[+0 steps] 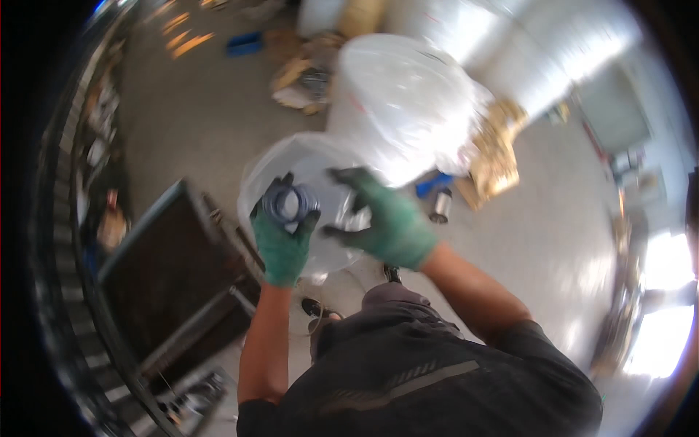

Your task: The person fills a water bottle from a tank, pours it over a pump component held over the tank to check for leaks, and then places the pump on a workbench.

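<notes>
**Left hand [282, 249] clamps the bluish ring, right hand [400, 229] spreads wide!**

Here we are above the grey floor [186, 127], and what a bulk at the top centre: a white drum [404, 87] under shiny plastic film! A faint red mark shows on its side, too blurred to read, and the film hides its contents. To the left sits a dark slab [171, 255] with a metal edge. Just in front of the drum, a round, pale plastic container [320, 156] gapes beneath the hands; whatever lies in it, we cannot tell. Across the wearer's dark shirt [451, 386] runs a pale band with slanted marks. Crumpled brown cardboard [495, 164] lies right of the drum, and a blue tray [244, 44] rests farther off on the floor.

Now the gloves, both green with dark fingertips! The right one blurs, thumb and fingers well apart, a bright glint showing in the gap. The left has its fingers curled firmly around its catch. A small silver cylinder [440, 205] sits on the floor beyond the right hand. And the ring [290, 202] itself: round, hollow-centred, gripped over the container's left side!
</notes>
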### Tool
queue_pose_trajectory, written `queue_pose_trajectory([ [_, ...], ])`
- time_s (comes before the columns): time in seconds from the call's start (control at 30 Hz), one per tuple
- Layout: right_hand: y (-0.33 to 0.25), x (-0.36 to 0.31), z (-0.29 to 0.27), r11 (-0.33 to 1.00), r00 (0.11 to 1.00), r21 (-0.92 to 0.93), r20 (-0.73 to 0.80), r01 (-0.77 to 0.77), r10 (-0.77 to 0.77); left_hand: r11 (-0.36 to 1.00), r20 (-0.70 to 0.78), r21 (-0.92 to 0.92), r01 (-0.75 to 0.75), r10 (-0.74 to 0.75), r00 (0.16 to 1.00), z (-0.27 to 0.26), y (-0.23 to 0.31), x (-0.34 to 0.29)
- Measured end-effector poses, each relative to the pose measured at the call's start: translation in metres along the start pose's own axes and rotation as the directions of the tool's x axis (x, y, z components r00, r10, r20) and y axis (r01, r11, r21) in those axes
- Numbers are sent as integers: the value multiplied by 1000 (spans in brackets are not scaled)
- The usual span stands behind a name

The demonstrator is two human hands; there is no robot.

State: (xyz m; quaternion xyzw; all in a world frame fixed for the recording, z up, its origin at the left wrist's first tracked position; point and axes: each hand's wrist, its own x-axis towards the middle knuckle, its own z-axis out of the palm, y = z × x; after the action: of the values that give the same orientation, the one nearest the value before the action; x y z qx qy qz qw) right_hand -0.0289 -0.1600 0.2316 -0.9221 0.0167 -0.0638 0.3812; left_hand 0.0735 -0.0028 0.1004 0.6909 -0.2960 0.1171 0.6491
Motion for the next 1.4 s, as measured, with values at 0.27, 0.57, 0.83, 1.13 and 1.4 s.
queue_pose_trajectory([
  [0.27, 207, -74, -39, 974, 974, 84, -59, -212, 217, 880, 572, 418, -224, -64, 818, 206, -16, -54],
  [0.57, 439, -241, -140, 726, 665, 235, -293, -646, 687, 949, 922, 224, -223, -132, 363, 419, -17, -90],
  [0.83, 707, -434, -176, 338, 56, 415, -560, -845, 827, 733, 700, 638, 237, -680, 217, 382, -100, -158],
  [1.13, 1000, -462, -184, 21, -261, 452, -553, -892, 791, 152, 121, 947, 283, -985, 125, 177, -94, -217],
  [1.4, 1159, -474, -160, -122, -191, 164, -513, -979, 837, 365, 451, 507, -781, -884, -120, -47, 1, -273],
])
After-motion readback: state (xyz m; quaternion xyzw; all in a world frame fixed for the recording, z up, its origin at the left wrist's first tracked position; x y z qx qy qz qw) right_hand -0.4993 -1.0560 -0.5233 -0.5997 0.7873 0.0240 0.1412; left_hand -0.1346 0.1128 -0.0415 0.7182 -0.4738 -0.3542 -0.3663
